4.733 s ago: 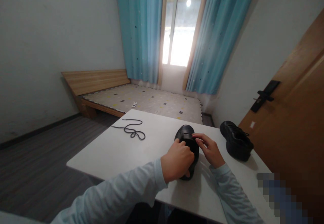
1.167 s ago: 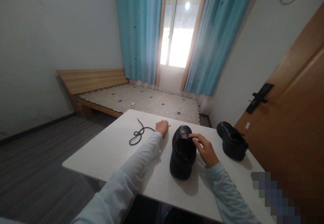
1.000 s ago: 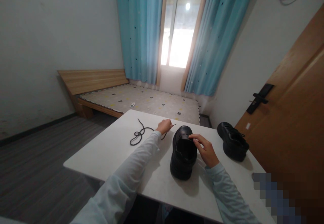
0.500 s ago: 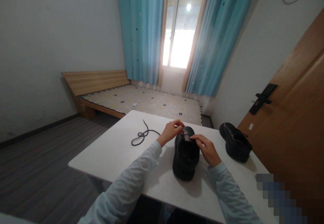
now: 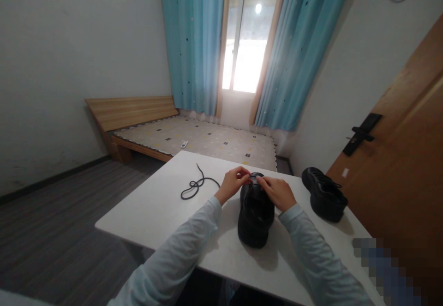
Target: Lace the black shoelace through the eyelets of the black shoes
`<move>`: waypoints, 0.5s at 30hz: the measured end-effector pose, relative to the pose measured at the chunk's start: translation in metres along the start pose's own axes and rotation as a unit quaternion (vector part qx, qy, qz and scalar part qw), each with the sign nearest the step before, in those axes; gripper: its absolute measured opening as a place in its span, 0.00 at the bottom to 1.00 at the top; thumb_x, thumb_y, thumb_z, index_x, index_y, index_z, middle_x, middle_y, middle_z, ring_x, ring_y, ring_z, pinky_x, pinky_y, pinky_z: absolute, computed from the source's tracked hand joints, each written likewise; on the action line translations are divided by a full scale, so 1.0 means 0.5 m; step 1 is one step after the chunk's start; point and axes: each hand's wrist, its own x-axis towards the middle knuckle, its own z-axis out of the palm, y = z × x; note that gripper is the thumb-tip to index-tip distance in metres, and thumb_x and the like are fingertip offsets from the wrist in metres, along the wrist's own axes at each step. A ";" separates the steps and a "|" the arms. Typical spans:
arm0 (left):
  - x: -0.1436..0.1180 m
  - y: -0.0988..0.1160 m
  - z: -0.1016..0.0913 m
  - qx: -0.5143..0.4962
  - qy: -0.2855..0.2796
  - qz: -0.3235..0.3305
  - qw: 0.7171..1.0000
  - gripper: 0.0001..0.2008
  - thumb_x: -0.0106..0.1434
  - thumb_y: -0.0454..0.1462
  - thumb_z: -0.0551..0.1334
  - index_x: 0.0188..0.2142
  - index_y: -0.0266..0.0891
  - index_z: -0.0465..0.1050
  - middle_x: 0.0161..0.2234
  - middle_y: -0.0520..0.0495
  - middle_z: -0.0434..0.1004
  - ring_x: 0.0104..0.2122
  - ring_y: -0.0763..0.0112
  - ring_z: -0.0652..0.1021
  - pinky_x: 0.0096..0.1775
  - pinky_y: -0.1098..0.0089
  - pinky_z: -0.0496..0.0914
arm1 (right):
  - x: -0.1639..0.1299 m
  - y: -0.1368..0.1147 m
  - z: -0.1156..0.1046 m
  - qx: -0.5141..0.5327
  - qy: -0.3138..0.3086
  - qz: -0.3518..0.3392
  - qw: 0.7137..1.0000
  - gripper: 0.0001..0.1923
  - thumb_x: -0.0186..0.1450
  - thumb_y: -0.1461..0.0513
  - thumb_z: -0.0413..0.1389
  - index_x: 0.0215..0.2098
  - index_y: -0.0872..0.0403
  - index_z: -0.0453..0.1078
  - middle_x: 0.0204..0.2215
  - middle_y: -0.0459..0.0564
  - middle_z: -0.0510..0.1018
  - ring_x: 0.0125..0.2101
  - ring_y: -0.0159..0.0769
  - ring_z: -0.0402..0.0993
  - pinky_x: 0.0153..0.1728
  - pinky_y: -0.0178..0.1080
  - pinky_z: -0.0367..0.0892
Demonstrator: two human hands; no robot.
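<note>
A black shoe (image 5: 255, 230) stands on the white table with its heel toward me and its opening facing up. My left hand (image 5: 234, 183) is at the left of its lacing area, thumb and fingers pinched on a thin dark shoelace. From the right, my right hand (image 5: 278, 191) reaches over the shoe's front, its fingertips closed at the same lace close to my left fingertips. The fingers partly hide the eyelets. A loose length of black shoelace (image 5: 194, 186) lies curled on the table at the left and runs behind my left wrist.
A second black shoe (image 5: 325, 195) sits near the right edge of the white table (image 5: 148, 218). Beyond the table is a bed (image 5: 207, 135) with a small white object (image 5: 184, 144) on it. A wooden door (image 5: 398, 158) is at the right.
My right hand has moved forward and left along the shoe, its fingertips now close to my left ones. My left hand has barely shifted, and the shoe stays in place.
</note>
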 end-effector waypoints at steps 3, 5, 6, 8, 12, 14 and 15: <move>-0.004 0.000 -0.001 0.026 0.012 -0.002 1.000 0.06 0.56 0.36 0.60 0.32 0.34 0.69 0.28 0.49 0.73 0.30 0.72 0.78 0.32 0.70 0.76 | 0.016 -0.017 -0.001 -0.063 0.013 0.034 0.997 0.25 0.64 0.45 0.43 0.30 0.49 0.76 0.26 0.50 0.80 0.29 0.37 0.74 0.26 0.35 0.56; -0.004 -0.002 -0.003 0.061 0.029 -0.009 0.998 0.06 0.57 0.36 0.59 0.31 0.34 0.69 0.28 0.49 0.73 0.29 0.73 0.77 0.29 0.72 0.75 | 0.021 -0.024 0.002 -0.091 0.016 0.037 0.995 0.24 0.61 0.43 0.45 0.30 0.48 0.76 0.27 0.51 0.80 0.29 0.38 0.74 0.26 0.35 0.56; -0.004 -0.004 -0.005 0.082 0.036 -0.013 0.996 0.05 0.57 0.36 0.59 0.32 0.34 0.70 0.28 0.49 0.73 0.29 0.73 0.77 0.28 0.73 0.75 | 0.022 -0.025 0.003 -0.101 0.012 0.035 0.994 0.24 0.61 0.43 0.46 0.30 0.48 0.76 0.27 0.51 0.80 0.29 0.38 0.74 0.26 0.35 0.56; -0.003 -0.007 -0.009 0.127 0.045 -0.022 0.991 0.05 0.57 0.35 0.58 0.32 0.35 0.70 0.28 0.49 0.74 0.28 0.74 0.77 0.28 0.74 0.74 | 0.022 -0.022 0.004 -0.111 -0.008 0.023 0.993 0.23 0.62 0.44 0.46 0.29 0.48 0.77 0.27 0.50 0.80 0.28 0.37 0.73 0.26 0.35 0.56; 0.001 -0.015 -0.021 0.213 0.042 -0.042 0.975 0.06 0.57 0.34 0.58 0.33 0.35 0.72 0.30 0.48 0.76 0.28 0.75 0.76 0.31 0.74 0.72 | 0.025 0.000 0.006 -0.084 -0.064 -0.033 0.994 0.18 0.63 0.51 0.48 0.28 0.48 0.77 0.29 0.48 0.79 0.30 0.35 0.72 0.26 0.34 0.54; 0.001 -0.015 -0.027 0.244 0.031 -0.050 0.968 0.06 0.57 0.34 0.58 0.33 0.36 0.73 0.30 0.48 0.77 0.29 0.74 0.76 0.33 0.74 0.71 | 0.026 0.011 0.008 -0.062 -0.079 -0.063 0.993 0.16 0.63 0.53 0.50 0.28 0.48 0.77 0.29 0.47 0.78 0.30 0.33 0.72 0.26 0.33 0.55; 0.000 -0.015 -0.029 0.258 0.026 -0.051 0.964 0.06 0.57 0.34 0.58 0.33 0.36 0.73 0.30 0.49 0.77 0.29 0.74 0.76 0.34 0.73 0.71 | 0.026 0.016 0.009 -0.053 -0.082 -0.074 0.992 0.15 0.63 0.54 0.50 0.28 0.48 0.77 0.28 0.47 0.77 0.30 0.33 0.72 0.27 0.33 0.55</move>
